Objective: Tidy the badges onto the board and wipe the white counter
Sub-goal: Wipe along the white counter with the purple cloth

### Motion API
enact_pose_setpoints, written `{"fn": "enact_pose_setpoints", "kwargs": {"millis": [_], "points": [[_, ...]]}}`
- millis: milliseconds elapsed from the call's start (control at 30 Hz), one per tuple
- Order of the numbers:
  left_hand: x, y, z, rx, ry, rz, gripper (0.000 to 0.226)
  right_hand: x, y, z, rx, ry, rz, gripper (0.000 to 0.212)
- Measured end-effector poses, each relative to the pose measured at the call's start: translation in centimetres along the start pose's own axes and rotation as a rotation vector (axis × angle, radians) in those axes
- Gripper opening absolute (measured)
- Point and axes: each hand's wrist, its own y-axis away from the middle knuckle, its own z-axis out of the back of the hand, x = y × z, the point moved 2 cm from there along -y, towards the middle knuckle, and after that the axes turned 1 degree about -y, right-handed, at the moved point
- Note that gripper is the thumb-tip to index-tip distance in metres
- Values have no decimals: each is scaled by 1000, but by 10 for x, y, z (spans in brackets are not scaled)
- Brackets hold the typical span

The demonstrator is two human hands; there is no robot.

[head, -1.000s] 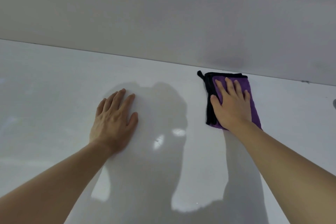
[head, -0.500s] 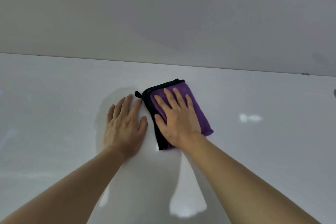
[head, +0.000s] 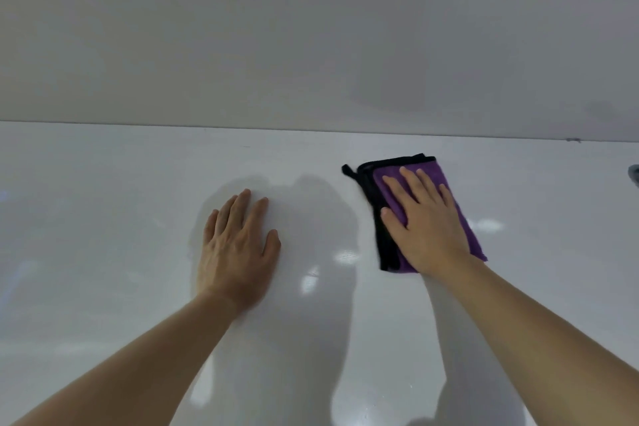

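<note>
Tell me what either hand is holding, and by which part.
Nothing is gripped. The right hand presses flat on the purple cloth's top face; the left hand rests on the counter.

Both hands (head: 238,245) (head: 427,221) flat, palms down

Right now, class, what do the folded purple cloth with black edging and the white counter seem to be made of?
Folded purple cloth with black edging: soft, matt fabric, likely microfibre, judging by its fuzzy surface and stitched black trim. White counter: hard, smooth and glossy, since it mirrors lights and shadows; laminate, stone or acrylic cannot be told apart. The right hand presses the cloth flat.
</note>
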Motion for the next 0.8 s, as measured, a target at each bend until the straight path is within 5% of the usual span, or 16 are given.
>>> {"fn": "enact_pose_setpoints", "kwargs": {"millis": [333, 800], "points": [[-3, 4, -1, -74, 23, 4, 60, -94, 8, 11, -32, 30, -227, 65], [-11, 9, 0, -166, -37, -42, 38, 45, 72, -9, 61, 31, 55, 70]]}}
